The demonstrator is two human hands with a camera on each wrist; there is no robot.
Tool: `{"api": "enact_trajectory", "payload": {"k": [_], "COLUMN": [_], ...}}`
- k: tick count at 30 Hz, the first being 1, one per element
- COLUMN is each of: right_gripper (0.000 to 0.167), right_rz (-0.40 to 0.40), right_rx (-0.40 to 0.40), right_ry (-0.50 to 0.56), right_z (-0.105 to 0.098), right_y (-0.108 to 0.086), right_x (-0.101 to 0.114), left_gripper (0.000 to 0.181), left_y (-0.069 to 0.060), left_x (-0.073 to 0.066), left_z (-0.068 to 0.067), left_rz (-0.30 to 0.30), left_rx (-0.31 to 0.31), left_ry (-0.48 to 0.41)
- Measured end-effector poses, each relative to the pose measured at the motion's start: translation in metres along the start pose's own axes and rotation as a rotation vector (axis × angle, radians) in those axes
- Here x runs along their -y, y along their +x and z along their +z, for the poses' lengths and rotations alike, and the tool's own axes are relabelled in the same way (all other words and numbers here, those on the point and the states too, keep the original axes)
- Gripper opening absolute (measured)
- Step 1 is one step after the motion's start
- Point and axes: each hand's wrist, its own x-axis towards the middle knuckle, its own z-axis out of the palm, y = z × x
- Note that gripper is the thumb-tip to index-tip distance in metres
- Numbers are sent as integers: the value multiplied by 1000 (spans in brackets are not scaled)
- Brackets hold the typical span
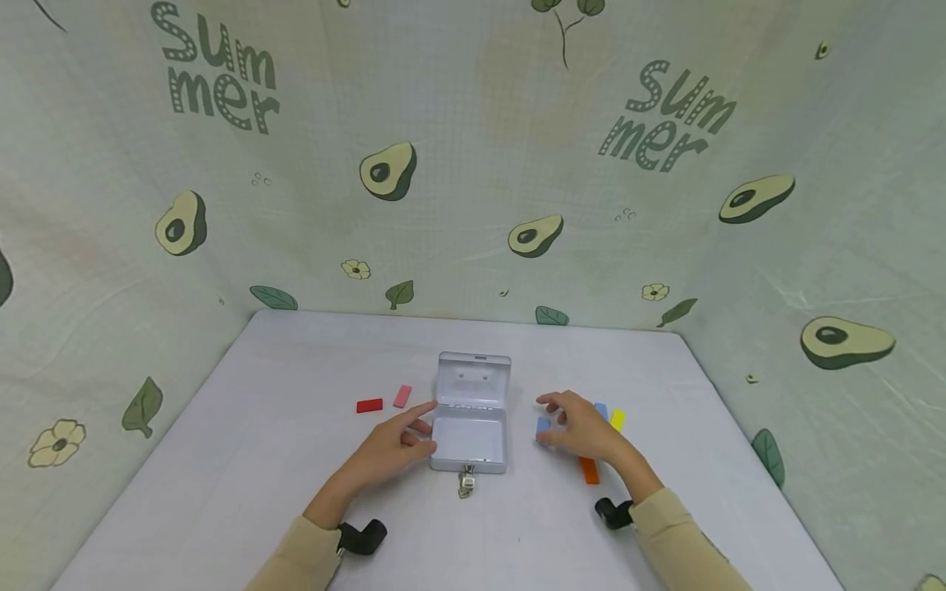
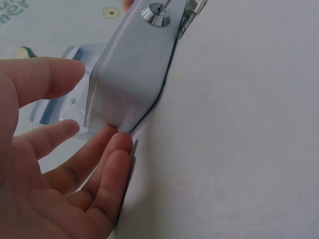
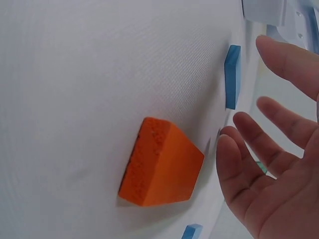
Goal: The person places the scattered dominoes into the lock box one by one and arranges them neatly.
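Observation:
A small light-grey cash box (image 1: 469,437) stands at the middle of the table with its lid (image 1: 474,382) raised. A lock with a key (image 1: 466,482) is on its front. My left hand (image 1: 388,451) is at the box's left side, and in the left wrist view its fingertips touch the lower corner of the box (image 2: 132,59). My right hand (image 1: 584,427) hovers with spread fingers over a blue block (image 1: 543,427), holding nothing. In the right wrist view, an orange block (image 3: 172,169) lies near this hand and the blue block (image 3: 232,77) is just past the fingertips.
Beyond my left hand lie a red block (image 1: 369,405) and a pink block (image 1: 402,396). A second blue block (image 1: 602,409) and a yellow block (image 1: 617,419) lie behind my right hand. A patterned cloth wall (image 1: 458,271) surrounds the white table (image 1: 310,369).

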Motion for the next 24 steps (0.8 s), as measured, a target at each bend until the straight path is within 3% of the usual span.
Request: {"api": "enact_trajectory", "payload": {"k": [9,24], "right_gripper": [58,49], "right_rz": [23,50], "right_rx": [14,26], "right_ry": [5,1], "right_z": [1,2], "right_y": [-2,-3], "right_x": [2,4], "left_gripper": [65,68], "left_y": [-1,-2], "left_x": [0,2], "left_z": [0,-1], "left_rz": [-14,13], "left_rx": [13,39], "left_ry": [-1,-20]}}
